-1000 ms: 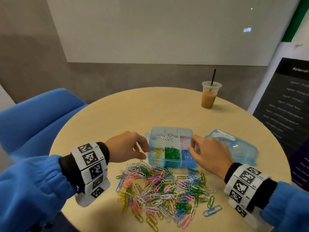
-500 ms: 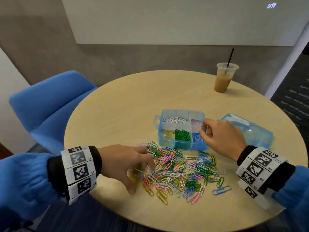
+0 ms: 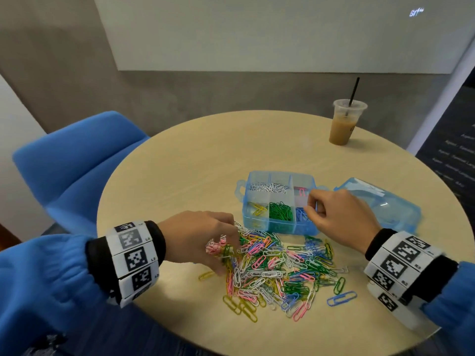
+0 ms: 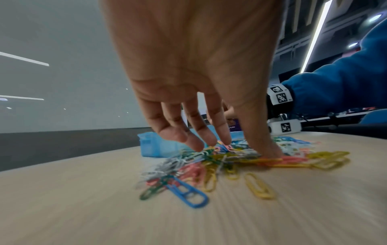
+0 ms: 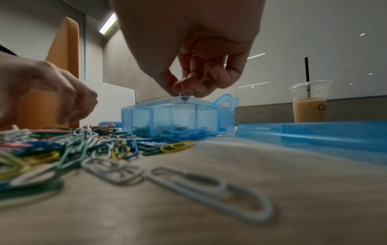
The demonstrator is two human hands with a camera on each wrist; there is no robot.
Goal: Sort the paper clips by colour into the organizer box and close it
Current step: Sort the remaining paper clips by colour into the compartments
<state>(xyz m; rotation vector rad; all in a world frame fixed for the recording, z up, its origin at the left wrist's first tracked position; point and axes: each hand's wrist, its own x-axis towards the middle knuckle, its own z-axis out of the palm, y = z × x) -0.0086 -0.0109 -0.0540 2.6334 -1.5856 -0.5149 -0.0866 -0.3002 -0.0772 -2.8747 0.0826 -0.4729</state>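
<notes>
The blue organizer box (image 3: 279, 227) stands open on the round table, holding white, pink, yellow, green and blue clips in separate compartments. Its lid (image 3: 380, 201) lies just to the right. A mixed pile of paper clips (image 3: 277, 268) is spread in front of the box. My left hand (image 3: 221, 245) is on the pile's left edge, fingers straight and spread, thumb pressing on clips (image 4: 270, 152). My right hand (image 3: 312, 204) hovers over the box's right compartments with its fingertips (image 5: 188, 88) pinched together. A thin pale sliver, seemingly a clip, shows between them just above the box's rim (image 5: 180, 99).
An iced coffee cup with a black straw (image 3: 347, 124) stands at the table's far right. A blue chair (image 3: 77, 163) sits left of the table. Single clips lie apart from the pile, such as a blue one (image 3: 341, 298) near my right wrist.
My left hand has dropped from beside the box's left end onto the left edge of the pile. My right hand has stayed over the box's right side.
</notes>
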